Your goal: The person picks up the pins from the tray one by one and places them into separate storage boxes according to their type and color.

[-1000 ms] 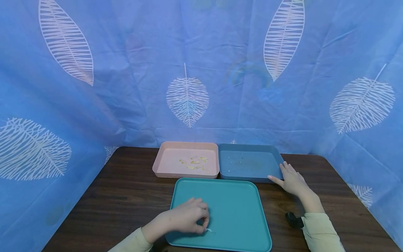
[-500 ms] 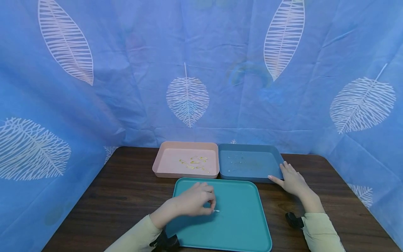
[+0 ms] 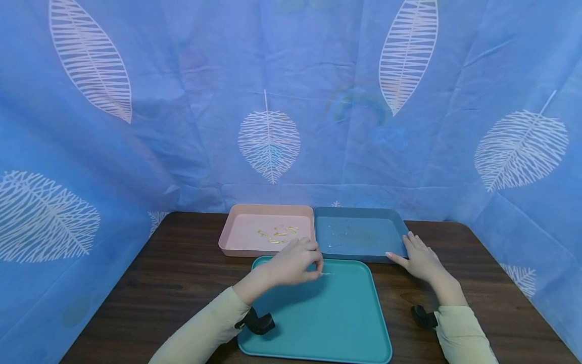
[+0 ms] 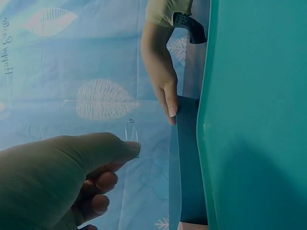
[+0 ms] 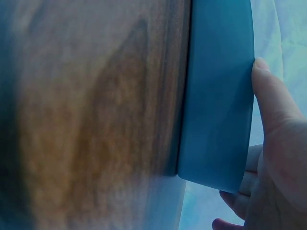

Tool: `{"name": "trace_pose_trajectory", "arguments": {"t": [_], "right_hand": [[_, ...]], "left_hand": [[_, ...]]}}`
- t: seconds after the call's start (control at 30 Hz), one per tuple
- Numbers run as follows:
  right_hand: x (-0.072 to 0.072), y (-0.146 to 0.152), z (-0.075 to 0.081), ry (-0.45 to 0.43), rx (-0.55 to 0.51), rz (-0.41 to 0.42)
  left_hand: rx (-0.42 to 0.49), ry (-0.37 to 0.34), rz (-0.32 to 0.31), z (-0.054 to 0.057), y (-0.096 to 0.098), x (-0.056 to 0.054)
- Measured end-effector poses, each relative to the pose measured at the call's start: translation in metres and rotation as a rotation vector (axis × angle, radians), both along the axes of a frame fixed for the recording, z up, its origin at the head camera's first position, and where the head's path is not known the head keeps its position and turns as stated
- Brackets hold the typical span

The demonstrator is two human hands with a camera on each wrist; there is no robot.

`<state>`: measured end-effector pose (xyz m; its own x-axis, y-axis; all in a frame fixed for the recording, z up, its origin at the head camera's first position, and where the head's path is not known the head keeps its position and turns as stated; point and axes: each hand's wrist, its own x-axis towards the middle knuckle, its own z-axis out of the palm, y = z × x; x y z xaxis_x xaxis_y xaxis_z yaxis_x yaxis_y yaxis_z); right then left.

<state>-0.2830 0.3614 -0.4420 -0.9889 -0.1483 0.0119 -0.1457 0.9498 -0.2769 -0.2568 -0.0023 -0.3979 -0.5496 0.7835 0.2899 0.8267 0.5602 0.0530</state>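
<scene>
My left hand [image 3: 293, 264] hovers over the far part of a flat teal tray [image 3: 336, 318]. Between its thumb and fingers it pinches a silver safety pin [image 4: 131, 121], whose looped end sticks up past the thumb in the left wrist view. My right hand [image 3: 423, 259] rests at the right front corner of a blue tray [image 3: 373, 235], its fingers along the side and the thumb at the front rim. Several small silver pins [image 3: 334, 245] lie in that blue tray. Gold safety pins [image 3: 279, 234] lie scattered in the pink tray [image 3: 245, 232] beside it.
The pink and blue trays stand side by side at the back of a dark wooden table [image 3: 173, 283], with the teal tray in front. A blue curtain [image 3: 318, 151] with white leaves hangs behind. Black wrist cameras [image 3: 260, 323] sit on both wrists.
My left hand has moved forward and slightly right across the teal tray, toward the blue tray, carrying the safety pin off the near part. The right hand has stayed at the blue tray.
</scene>
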Motion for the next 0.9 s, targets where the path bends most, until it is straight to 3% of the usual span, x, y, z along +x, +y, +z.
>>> {"name": "trace_pose_trajectory", "arguments": {"t": [0.27,0.5,0.77,0.9], "right_hand": [[0.0,0.0,-0.001,0.001,0.003,0.002],[0.001,-0.001,-0.001,0.007,0.003,-0.003],[0.002,-0.002,-0.002,0.008,-0.001,-0.003],[0.002,-0.002,-0.004,0.004,0.0,-0.007]], "left_hand": [[0.03,0.025,0.022,0.005,0.019,-0.021],[0.018,0.045,0.095,0.003,0.042,-0.043],[0.0,0.049,0.173,-0.01,0.068,-0.066],[-0.007,0.007,0.237,-0.017,0.079,-0.076]]}}
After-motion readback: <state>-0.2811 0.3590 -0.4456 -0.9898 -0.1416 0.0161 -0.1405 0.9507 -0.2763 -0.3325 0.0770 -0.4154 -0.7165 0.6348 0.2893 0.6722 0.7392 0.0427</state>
